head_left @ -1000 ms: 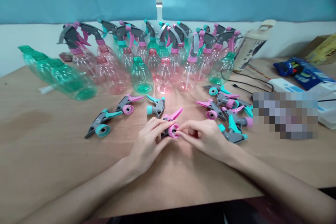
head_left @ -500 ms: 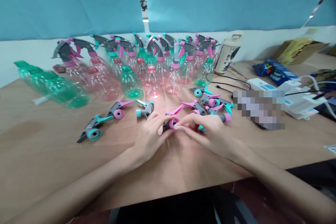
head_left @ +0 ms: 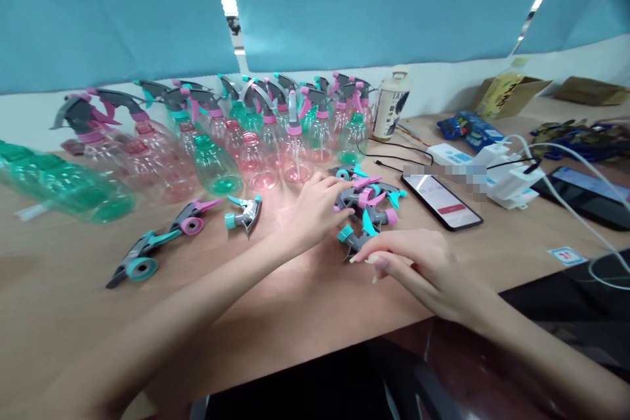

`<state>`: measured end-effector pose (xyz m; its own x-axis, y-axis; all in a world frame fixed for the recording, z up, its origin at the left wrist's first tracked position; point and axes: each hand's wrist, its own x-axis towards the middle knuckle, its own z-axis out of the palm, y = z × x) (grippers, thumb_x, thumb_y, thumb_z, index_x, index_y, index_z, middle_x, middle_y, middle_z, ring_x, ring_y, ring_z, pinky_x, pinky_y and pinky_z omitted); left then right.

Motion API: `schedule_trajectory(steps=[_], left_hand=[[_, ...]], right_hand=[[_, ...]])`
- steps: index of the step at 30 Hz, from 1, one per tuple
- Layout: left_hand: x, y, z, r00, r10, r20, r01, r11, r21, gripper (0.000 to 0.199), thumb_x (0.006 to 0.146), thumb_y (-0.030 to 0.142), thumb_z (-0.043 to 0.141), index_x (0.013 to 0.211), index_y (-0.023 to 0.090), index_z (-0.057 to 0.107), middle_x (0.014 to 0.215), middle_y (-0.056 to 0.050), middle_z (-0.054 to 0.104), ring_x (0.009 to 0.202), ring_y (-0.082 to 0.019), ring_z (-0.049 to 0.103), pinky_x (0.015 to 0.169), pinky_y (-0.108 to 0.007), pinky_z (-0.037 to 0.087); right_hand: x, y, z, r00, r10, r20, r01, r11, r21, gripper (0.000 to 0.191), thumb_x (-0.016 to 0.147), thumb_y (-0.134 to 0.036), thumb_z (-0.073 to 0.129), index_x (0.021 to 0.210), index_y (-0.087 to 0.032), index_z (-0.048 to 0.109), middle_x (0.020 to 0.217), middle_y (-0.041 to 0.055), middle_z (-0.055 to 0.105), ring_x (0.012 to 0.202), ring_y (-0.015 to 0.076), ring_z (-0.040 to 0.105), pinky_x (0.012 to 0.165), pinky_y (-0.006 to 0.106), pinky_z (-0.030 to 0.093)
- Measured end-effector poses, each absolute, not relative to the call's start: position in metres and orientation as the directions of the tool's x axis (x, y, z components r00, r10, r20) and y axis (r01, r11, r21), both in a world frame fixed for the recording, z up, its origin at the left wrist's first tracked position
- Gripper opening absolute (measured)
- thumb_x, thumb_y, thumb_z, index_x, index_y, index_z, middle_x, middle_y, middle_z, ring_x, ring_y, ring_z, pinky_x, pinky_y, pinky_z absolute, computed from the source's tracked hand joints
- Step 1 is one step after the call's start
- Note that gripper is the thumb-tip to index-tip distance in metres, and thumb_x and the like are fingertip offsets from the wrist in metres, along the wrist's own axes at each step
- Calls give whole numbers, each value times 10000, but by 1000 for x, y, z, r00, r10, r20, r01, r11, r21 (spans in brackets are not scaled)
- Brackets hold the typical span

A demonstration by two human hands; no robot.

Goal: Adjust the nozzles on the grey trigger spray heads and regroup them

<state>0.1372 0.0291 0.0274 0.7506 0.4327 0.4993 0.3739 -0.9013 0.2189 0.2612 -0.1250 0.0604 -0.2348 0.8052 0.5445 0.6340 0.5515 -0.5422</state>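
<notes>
My left hand [head_left: 321, 207] reaches over a cluster of loose spray heads, its fingers and thumb closed around a grey spray head with pink parts [head_left: 348, 198], mostly covered by the hand. Beside it lie a pink-collared spray head [head_left: 382, 216] and others with teal parts. Nearer to me, my right hand [head_left: 416, 262] has thumb and fingertips pinched together; whatever is between them is too small to tell. Its fingertips are close to a teal-collared spray head [head_left: 350, 237]. Further left are a teal spray head [head_left: 245, 214] and two overlapping ones, one teal-collared [head_left: 142, 268], one pink-collared [head_left: 191, 225].
Green and pink bottles, several topped with spray heads, crowd the back; a green bottle [head_left: 216, 167] and a pink bottle [head_left: 257, 164] are uncapped. Rightward are a phone [head_left: 443, 203], a white power strip [head_left: 509, 177] with cables, a tumbler [head_left: 391, 105] and blue packets [head_left: 472, 131].
My hands have parted. The pink-collared spray head they held together is no longer between them. My left hand has moved to the cluster, my right hand nearer me, and the view has swung right.
</notes>
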Motion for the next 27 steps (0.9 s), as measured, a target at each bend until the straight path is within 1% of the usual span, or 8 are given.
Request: schedule_trajectory(steps=[5,9,12,14,17,20,23,27], left_hand=[[99,36,31,751,524,403,476,-852,219,182,854,291,596,986,192,673,982,-49,677,902,-223,541,801,-359,437],[51,44,39,687,625,371,577,-779,246,163,883,229,528,960,175,661,961,-54,667,923,-218,552,829,-365,439],[15,50,43,634,686,358,641,-725,253,216,910,205,451,984,176,651,991,-61,659,919,-221,558,823,-369,443],[-6,54,44,592,729,343,689,-679,254,241,920,212,424,1000,183,649,1001,-63,660,932,-226,564,826,-373,441],[-29,58,41,552,781,292,747,-619,245,258,916,331,459,1039,191,637,1039,-73,654,982,-253,558,859,-407,428],[-42,55,34,596,774,215,727,-634,264,346,877,437,518,1119,202,596,1100,-81,627,1028,-267,548,896,-430,416],[-46,47,25,613,772,168,710,-632,310,371,869,402,543,1183,205,547,1141,-91,597,1061,-272,537,888,-430,432],[-42,39,15,574,790,216,713,-612,343,334,877,303,547,1183,171,527,1171,-112,580,1114,-286,510,922,-468,413]], right_hand=[[266,-114,42,-216,850,480,712,473,-518,338,967,-339,402,791,-184,645,648,3,651,579,109,587,553,220,427],[267,-104,20,-214,836,505,833,426,-353,199,882,-364,564,901,-181,640,937,79,678,889,212,613,804,354,478],[266,-100,5,-286,839,464,896,406,-182,476,821,-447,617,1190,-153,559,1278,170,537,1181,313,490,944,479,432],[264,-97,-3,-317,842,437,915,392,-93,636,804,-512,604,1304,-139,478,1392,194,429,1282,352,390,995,529,389],[263,-91,-14,-320,842,434,928,370,-34,714,812,-543,574,1373,-135,406,1458,196,343,1336,363,317,1045,543,340],[265,-82,-21,-299,846,441,938,345,-26,720,829,-542,551,1401,-146,368,1474,188,323,1335,360,326,1052,538,337],[269,-74,-26,-278,848,452,947,322,-20,701,843,-550,523,1404,-159,368,1467,186,335,1323,364,346,1041,540,349],[269,-65,-28,-245,858,451,962,272,4,689,861,-545,496,1398,-128,383,1460,205,333,1329,355,335,1050,513,341]])
